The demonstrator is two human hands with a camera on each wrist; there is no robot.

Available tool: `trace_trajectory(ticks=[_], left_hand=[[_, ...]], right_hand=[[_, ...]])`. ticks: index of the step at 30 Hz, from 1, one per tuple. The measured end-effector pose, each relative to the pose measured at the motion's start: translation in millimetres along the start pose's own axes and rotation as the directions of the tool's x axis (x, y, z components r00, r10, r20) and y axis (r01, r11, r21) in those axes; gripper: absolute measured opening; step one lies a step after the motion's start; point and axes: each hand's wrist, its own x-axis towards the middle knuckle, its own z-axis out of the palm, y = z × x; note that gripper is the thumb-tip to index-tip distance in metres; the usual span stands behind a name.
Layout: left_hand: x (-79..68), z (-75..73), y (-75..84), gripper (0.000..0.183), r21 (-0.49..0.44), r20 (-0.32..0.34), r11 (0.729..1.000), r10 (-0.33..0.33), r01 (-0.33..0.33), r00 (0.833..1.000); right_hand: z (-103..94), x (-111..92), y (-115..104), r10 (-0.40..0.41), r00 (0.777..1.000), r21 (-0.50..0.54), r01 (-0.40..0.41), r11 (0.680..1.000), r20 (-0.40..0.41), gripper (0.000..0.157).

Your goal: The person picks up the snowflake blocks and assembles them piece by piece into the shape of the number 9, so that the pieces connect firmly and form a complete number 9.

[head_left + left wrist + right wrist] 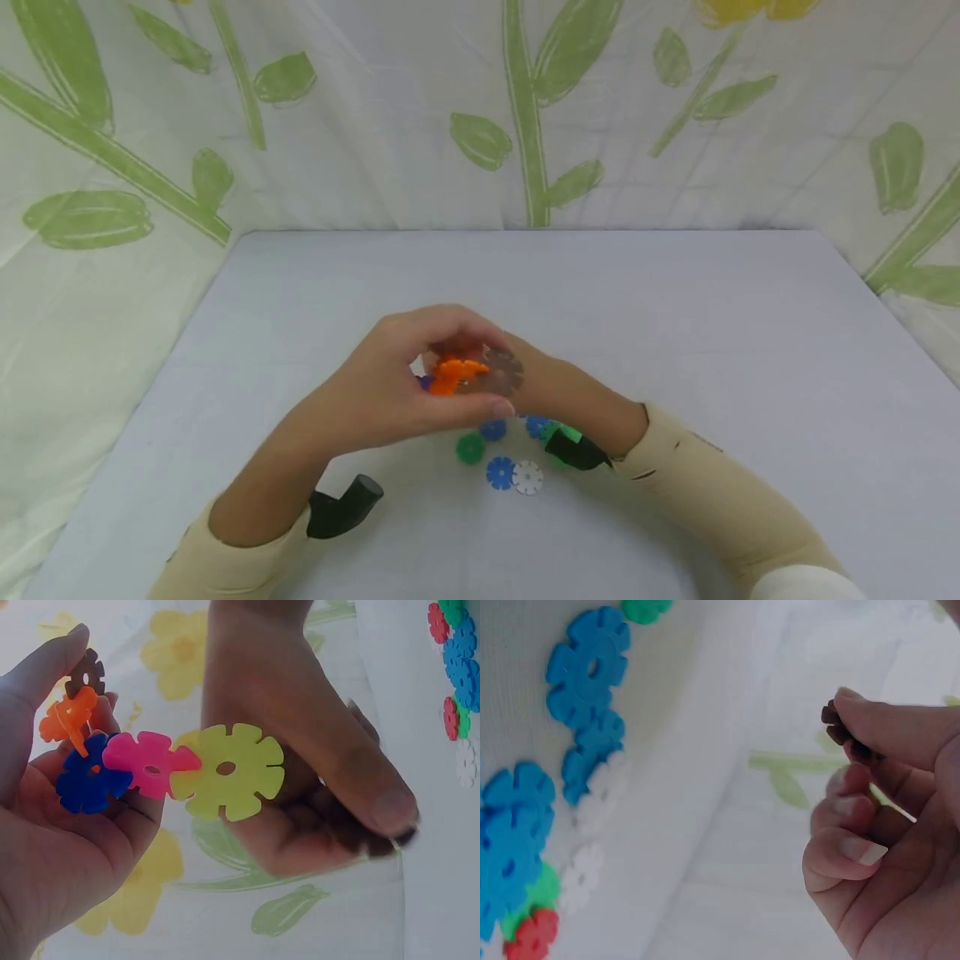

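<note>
My left hand (382, 379) holds a chain of interlocked flower-shaped plastic discs. In the left wrist view the chain runs from a brown disc (88, 673) near the thumb through an orange disc (69, 716), a dark blue disc (82, 787) and a pink disc (142, 757) to a yellow disc (251, 776). Thumb and fingers of my right hand (907, 877) pinch another dark brown disc (840, 727), mostly covered by the fingers. From the head, the left hand hides most of the right hand and much of the chain.
Loose discs lie on the pale table (300, 283) below the hands, among them a green disc (470, 448), a blue disc (499, 472) and a white disc (528, 477). A flower-patterned cloth (375, 108) hangs behind the table. Black wrist cameras stick out from both sleeves.
</note>
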Motion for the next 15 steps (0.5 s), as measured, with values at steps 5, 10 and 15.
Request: trace_trajectory(ticks=[5, 10, 15], left_hand=[[-1.6, -5.7, -1.5, 0.038, 0.061, -0.040, 0.998, -0.018, 0.020, 0.999], [-1.6, -10.6, -1.2, 0.036, 0.113, -0.069, 0.991, -0.070, 0.077, 0.995], [-0.3, -12.3, -2.1, 0.034, 0.125, -0.081, 0.983, -0.124, 0.133, 0.989]], right_hand=[[-30.9, -11.3, -59.3, 0.194, 0.977, -0.223, -0.171, 0.960, 0.087, 0.005], [-48.9, -28.7, -69.0, 0.127, 0.992, -0.182, -0.123, 0.976, 0.015, 0.002], [-67.4, -46.4, -84.3, 0.060, 0.993, -0.150, -0.075, 0.986, -0.099, 0.009]])
